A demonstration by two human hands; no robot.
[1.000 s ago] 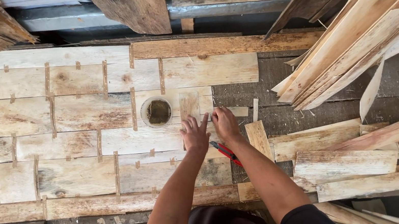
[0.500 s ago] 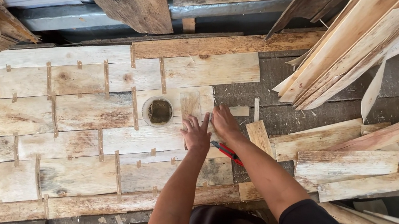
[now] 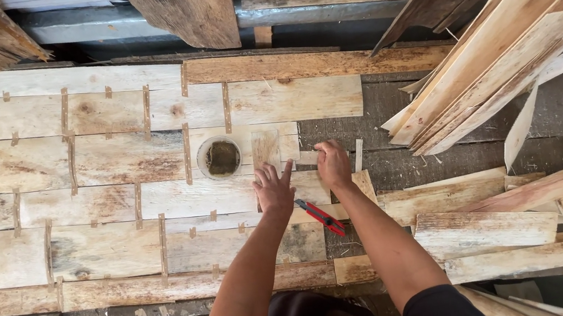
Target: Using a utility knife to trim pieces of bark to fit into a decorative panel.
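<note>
Left hand [image 3: 274,189] spread flat on pale veneer sheet [image 3: 228,194], right hand [image 3: 334,164] pinching small pale veneer strip [image 3: 310,156]; red utility knife [image 3: 323,217] just behind both wrists, snag risk.

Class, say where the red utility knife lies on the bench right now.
In the head view the red utility knife lies on the veneer sheets, between the person's forearms, just below the left hand and the right hand.

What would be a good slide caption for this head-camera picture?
Left hand pressed flat on patched veneer sheets, right hand at the sheet's edge, a red utility knife between the forearms.
</note>
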